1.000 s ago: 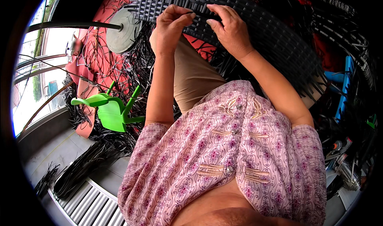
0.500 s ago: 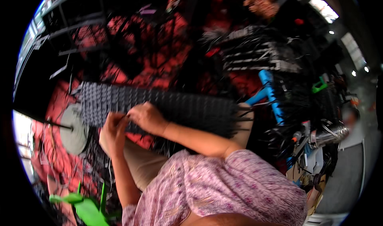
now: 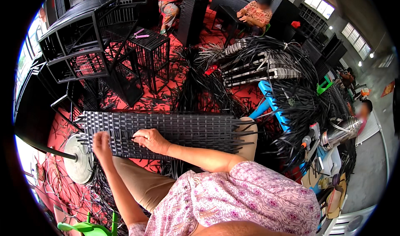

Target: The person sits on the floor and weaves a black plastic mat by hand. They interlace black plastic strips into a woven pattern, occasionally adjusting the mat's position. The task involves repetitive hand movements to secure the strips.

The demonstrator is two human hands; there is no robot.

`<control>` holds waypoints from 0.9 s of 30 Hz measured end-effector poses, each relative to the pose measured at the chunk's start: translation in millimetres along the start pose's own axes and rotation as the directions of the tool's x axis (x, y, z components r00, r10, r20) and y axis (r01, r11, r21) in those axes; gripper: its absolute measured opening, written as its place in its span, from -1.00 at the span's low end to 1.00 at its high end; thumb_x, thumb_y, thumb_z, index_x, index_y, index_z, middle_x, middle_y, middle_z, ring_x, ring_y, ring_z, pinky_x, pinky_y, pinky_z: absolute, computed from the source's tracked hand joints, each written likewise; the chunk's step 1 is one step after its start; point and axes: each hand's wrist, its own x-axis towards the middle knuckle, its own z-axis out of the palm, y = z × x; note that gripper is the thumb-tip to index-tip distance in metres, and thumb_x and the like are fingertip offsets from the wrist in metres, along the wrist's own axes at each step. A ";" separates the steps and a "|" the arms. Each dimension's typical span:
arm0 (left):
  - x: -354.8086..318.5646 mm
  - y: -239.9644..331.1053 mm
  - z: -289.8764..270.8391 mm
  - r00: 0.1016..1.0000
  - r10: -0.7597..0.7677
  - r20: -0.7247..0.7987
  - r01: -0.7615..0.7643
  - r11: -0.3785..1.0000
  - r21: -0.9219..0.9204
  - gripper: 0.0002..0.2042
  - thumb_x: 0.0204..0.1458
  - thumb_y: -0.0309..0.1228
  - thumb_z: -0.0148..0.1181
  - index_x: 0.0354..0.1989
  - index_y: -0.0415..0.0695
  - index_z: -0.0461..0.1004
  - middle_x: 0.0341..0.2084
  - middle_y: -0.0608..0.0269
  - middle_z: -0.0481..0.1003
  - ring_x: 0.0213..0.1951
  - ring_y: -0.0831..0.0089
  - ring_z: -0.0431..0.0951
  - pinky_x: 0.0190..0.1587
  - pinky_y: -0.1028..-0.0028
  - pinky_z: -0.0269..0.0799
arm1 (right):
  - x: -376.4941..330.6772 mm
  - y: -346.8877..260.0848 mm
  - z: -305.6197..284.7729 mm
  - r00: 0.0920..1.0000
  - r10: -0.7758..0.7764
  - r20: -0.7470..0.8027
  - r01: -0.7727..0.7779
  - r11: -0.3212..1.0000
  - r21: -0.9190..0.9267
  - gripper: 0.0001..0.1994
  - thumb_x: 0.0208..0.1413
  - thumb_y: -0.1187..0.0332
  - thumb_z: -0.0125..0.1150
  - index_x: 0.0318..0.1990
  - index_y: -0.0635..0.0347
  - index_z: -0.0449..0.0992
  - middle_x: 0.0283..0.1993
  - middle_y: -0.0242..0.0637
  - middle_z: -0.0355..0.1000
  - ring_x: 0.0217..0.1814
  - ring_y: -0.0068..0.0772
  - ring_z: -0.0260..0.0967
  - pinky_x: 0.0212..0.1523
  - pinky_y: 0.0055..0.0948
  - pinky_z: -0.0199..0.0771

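Across my lap lies a long woven black panel (image 3: 196, 129) of flat strips, with loose strip ends sticking out at both short sides. Over its middle left, my right hand (image 3: 152, 141) is closed in a pinch against the weave. A dark bit shows at its fingertips, too small to make out against the black panel. My left hand (image 3: 102, 146) is over the panel's left part, smeared by motion, so its finger positions are unclear. It is apart from the right hand.
A grey round base (image 3: 79, 163) with a pole stands left. Black frames (image 3: 77, 48) stand far left, pink-handled scissors (image 3: 141, 34) on a slatted one. Black strip bundles (image 3: 287, 107) and a blue stool (image 3: 273, 104) lie right; a steel flask (image 3: 343, 132) stands beyond. Two people sit far back.
My left hand has moved left, away from my right hand; they were together before. The panel sits lower in the view, and the picture is sharper after the head moved.
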 end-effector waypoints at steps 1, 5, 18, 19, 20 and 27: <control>23.6 -25.3 -21.6 0.978 0.110 -0.179 -0.075 0.978 0.193 -0.83 0.21 -0.36 0.20 -0.24 -0.25 0.51 -0.36 0.24 0.51 -0.33 0.48 0.48 -0.24 0.47 0.40 | -1.1 -2.3 0.5 0.999 0.051 0.009 -0.052 0.997 0.060 -0.81 0.23 0.29 0.24 -0.18 0.25 0.59 -0.47 -0.29 0.51 -0.48 -0.49 0.48 -0.42 -0.47 0.49; 81.9 -72.3 -69.4 0.895 0.305 -0.327 0.142 0.499 0.855 -0.40 0.21 0.05 0.07 0.17 -0.27 0.38 -0.02 -0.16 0.46 0.09 -0.06 0.41 0.16 0.10 0.28 | 5.2 -4.1 -6.3 0.989 0.143 0.048 -0.149 0.972 0.179 -0.76 0.27 0.24 0.21 -0.13 0.25 0.61 -0.55 -0.38 0.46 -0.54 -0.66 0.40 -0.47 -0.56 0.43; 111.1 -113.1 -66.7 0.997 -0.022 -0.069 0.072 0.448 0.891 -0.15 0.17 0.24 -0.05 0.24 -0.46 0.28 0.08 -0.37 0.40 0.17 -0.17 0.36 0.23 0.11 0.25 | 6.9 6.3 -50.1 0.992 0.123 0.031 -0.127 0.966 0.224 -0.71 0.29 0.21 0.21 -0.10 0.30 0.61 -0.55 -0.36 0.47 -0.60 -0.65 0.37 -0.54 -0.58 0.41; 111.4 -118.2 -65.3 0.999 0.020 -0.037 0.025 0.441 0.897 -0.15 0.17 0.24 -0.04 0.22 -0.48 0.28 0.05 -0.39 0.40 0.14 -0.20 0.37 0.21 0.09 0.26 | 5.0 9.0 -56.1 0.992 0.121 0.023 -0.123 0.967 0.222 -0.71 0.29 0.21 0.21 -0.10 0.30 0.61 -0.55 -0.37 0.47 -0.60 -0.66 0.36 -0.54 -0.59 0.40; 107.4 -125.9 -79.0 0.998 0.062 -0.022 -0.006 0.421 0.907 -0.14 0.17 0.24 -0.04 0.20 -0.50 0.29 0.03 -0.40 0.41 0.11 -0.23 0.38 0.19 0.08 0.27 | 5.4 2.9 -58.8 0.990 0.135 0.033 -0.139 0.957 0.256 -0.72 0.28 0.22 0.22 -0.11 0.29 0.62 -0.56 -0.38 0.46 -0.60 -0.68 0.36 -0.55 -0.60 0.39; 41.0 -62.8 -3.2 0.999 -0.029 -0.030 0.042 0.610 0.791 -0.26 0.16 0.15 0.07 -0.09 -0.54 0.40 -0.11 -0.49 0.43 0.00 -0.29 0.40 0.11 0.04 0.28 | -18.3 17.2 -126.1 0.976 0.216 0.011 -0.209 0.931 0.299 -0.74 0.27 0.23 0.24 -0.13 0.27 0.63 -0.54 -0.40 0.46 -0.61 -0.70 0.34 -0.56 -0.63 0.38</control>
